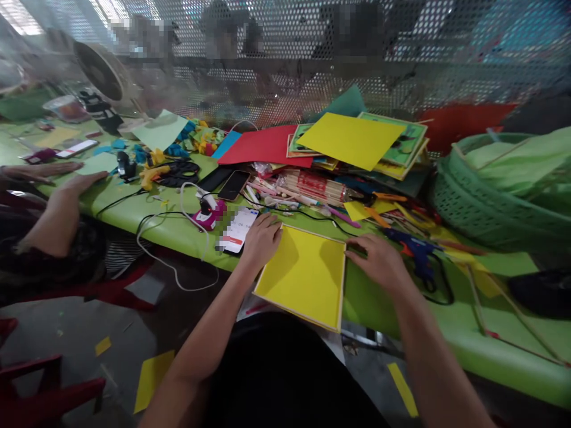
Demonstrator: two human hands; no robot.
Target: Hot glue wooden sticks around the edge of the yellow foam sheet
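Note:
A yellow square panel edged with thin wooden sticks lies at the front edge of the green table, partly over my lap. My left hand rests on its upper left edge, fingers pressed together along the frame. At the upper right corner, my right hand touches the stick edge, its thumb and fingers a little apart. Just left of my left hand lies a lit phone. A blue glue gun sits to the right of my right hand.
Behind the panel are sticks and markers, a dark phone and stacked yellow paper. A green basket stands right. White cable hangs over the front edge. Another person's arm rests at the left.

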